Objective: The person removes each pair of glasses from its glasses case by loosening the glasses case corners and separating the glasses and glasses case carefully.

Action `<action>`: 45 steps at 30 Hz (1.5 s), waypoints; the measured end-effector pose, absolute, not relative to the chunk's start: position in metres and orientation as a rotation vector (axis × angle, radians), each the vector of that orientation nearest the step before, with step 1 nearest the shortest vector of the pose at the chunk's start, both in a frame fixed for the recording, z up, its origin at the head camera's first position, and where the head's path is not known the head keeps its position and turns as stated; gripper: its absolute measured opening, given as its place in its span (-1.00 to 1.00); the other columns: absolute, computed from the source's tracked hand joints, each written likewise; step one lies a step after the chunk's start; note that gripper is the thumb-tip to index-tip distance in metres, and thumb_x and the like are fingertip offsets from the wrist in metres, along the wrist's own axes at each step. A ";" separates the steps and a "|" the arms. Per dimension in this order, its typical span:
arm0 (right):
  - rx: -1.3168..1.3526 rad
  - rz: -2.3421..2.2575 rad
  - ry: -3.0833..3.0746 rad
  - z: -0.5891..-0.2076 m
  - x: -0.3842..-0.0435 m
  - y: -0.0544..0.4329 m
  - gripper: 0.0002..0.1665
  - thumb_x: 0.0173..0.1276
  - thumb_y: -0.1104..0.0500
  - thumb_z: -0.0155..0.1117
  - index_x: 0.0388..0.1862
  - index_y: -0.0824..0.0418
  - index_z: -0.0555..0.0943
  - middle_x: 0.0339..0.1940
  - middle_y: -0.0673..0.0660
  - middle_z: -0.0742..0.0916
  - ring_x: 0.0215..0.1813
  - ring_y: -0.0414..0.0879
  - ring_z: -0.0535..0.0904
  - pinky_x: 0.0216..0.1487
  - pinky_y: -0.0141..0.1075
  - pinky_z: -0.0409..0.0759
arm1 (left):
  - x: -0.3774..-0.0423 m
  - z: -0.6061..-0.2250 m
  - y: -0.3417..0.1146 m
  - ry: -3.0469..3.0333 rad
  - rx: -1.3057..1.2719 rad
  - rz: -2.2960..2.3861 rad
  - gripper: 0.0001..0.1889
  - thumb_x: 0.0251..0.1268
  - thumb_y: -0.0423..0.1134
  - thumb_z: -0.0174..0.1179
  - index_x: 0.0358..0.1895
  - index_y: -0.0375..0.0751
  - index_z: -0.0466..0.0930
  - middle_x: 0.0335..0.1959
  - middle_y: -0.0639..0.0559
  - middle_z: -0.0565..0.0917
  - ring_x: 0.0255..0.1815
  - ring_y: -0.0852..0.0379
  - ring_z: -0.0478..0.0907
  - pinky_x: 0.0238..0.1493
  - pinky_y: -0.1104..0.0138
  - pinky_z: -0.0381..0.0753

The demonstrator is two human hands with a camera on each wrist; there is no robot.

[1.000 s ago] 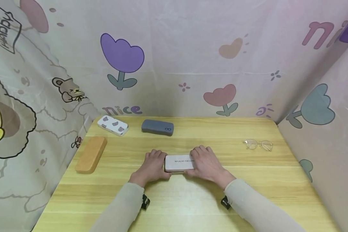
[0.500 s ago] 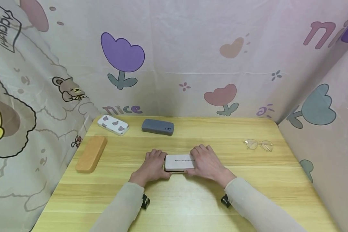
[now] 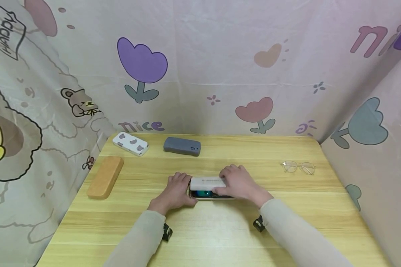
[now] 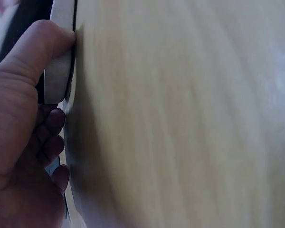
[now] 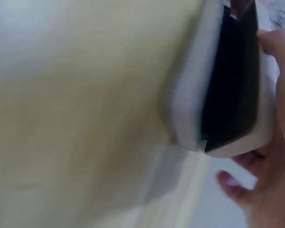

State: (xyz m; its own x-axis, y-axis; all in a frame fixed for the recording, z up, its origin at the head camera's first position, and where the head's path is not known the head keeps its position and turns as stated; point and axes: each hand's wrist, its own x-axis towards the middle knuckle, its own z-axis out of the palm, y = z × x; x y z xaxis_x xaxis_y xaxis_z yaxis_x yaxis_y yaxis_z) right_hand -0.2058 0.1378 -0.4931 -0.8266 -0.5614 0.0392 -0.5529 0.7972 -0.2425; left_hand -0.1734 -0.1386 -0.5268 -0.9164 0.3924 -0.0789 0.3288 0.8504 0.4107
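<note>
On the tabletop (image 3: 207, 237), the left hand (image 3: 176, 191) curls round the left end of an off-white eyeglass case (image 3: 205, 185), thumb on its near wall; the right hand (image 3: 240, 183) pinches the part-raised lid (image 3: 200, 181) towards its right end. The case lies between both hands, touching each, its long axis running left to right, the gap facing the person and the hinge presumably on the far side. Farther off, wire-framed eyeglasses (image 3: 298, 167) lie well apart, nearer the right hand; behind, a grey glasses case (image 3: 182, 146)
</note>
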 end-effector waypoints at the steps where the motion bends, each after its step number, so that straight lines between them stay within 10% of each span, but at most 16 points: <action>1: -0.853 -0.437 2.925 -0.491 -0.208 0.139 -0.26 0.39 -0.43 0.25 0.05 0.19 0.73 0.00 0.13 0.79 0.05 0.05 0.65 0.16 0.04 0.55 | -0.173 -0.527 -0.139 2.857 0.558 0.607 -0.08 0.02 0.18 0.56 0.38 -0.32 0.48 0.26 -0.13 0.60 0.29 -0.13 0.39 0.39 -0.07 0.29; 31: -0.255 -1.081 2.806 -0.511 -0.174 0.161 0.00 0.50 -0.37 0.22 0.52 0.41 0.39 0.21 0.31 0.73 0.25 0.21 0.67 0.32 0.14 0.60 | -0.168 -0.525 -0.140 2.828 0.458 0.717 -0.06 0.05 0.15 0.57 0.39 -0.41 0.47 0.35 -0.18 0.55 0.40 -0.18 0.32 0.46 -0.06 0.26; 38: -0.276 -0.931 3.126 -0.508 -0.154 0.160 -0.50 0.57 -0.16 0.26 0.06 0.26 0.72 -0.13 0.18 0.83 -0.10 0.08 0.77 -0.02 0.03 0.74 | -0.168 -0.526 -0.140 2.827 0.467 0.691 -0.05 0.05 0.15 0.56 0.41 -0.40 0.46 0.34 -0.18 0.55 0.39 -0.18 0.32 0.45 -0.06 0.27; 45: -1.006 -0.624 3.481 -0.513 -0.148 0.146 -0.88 0.31 0.20 0.50 -0.23 0.22 0.76 -0.28 0.09 0.80 -0.20 0.05 0.71 -0.14 -0.06 0.69 | -0.169 -0.527 -0.140 2.842 0.467 0.653 -0.05 0.06 0.18 0.55 0.41 -0.40 0.46 0.33 -0.18 0.55 0.37 -0.16 0.32 0.42 -0.04 0.28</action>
State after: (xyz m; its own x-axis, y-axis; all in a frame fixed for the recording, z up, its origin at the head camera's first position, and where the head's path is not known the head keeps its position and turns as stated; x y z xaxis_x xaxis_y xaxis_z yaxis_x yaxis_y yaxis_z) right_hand -0.1477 0.1463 -0.5126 -0.7210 -0.3954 0.5691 -0.5683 0.8072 -0.1593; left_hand -0.1685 -0.1400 -0.5269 -0.9326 0.3432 -0.1114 0.2602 0.8536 0.4514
